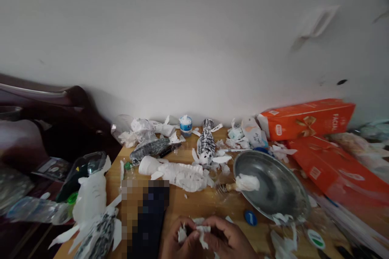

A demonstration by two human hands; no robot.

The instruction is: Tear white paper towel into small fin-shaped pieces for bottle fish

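At the bottom middle, my left hand and my right hand meet over the wooden table. Both are closed, fingers pinching torn white tissue paper between them. Just beyond them lies a white paper-covered fish-like figure. Behind it is a black-and-white patterned figure with paper fins. A dark grey patterned figure rests to the left. At the lower left are a white figure and another black-streaked one.
A metal basin stands right, a brush with white tissue over its rim. A blue cap lies near my right hand. Orange tissue boxes lean at the back right. A dark phone-like object lies left, partly blurred out. A plastic bottle lies far left.
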